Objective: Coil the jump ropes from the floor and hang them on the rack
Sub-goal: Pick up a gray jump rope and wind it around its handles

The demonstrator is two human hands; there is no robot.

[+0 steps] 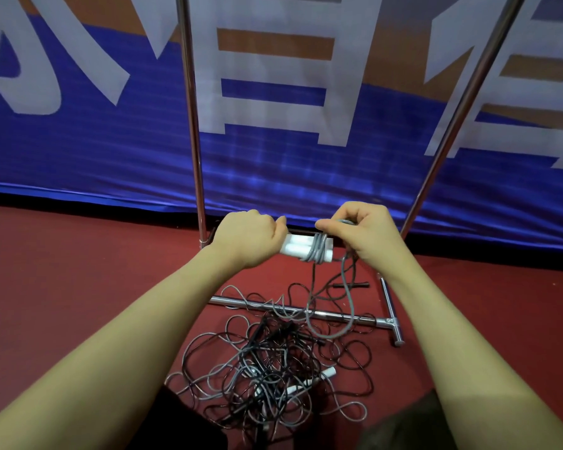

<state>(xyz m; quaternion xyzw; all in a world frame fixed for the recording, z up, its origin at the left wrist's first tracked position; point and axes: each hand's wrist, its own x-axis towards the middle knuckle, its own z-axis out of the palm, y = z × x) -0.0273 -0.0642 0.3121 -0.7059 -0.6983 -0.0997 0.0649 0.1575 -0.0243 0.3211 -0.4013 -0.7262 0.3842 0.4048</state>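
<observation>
Fingers (330, 226) pinch grey cord (319, 250), 2 white handles (298, 249) in L hand (251, 237)

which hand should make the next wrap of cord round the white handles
Right. The right hand already pinches the grey cord beside the wraps, while the left hand grips the white handles and has to keep them steady.

Rack uprights (194, 125) cut off at top edge, hanging bar not visible. Left hand (251, 237) covers one end of white handles (301, 250). Floor rope pile (267, 362) too tangled to count ropes. Banner (273, 108) lettering cropped, unreadable.
</observation>
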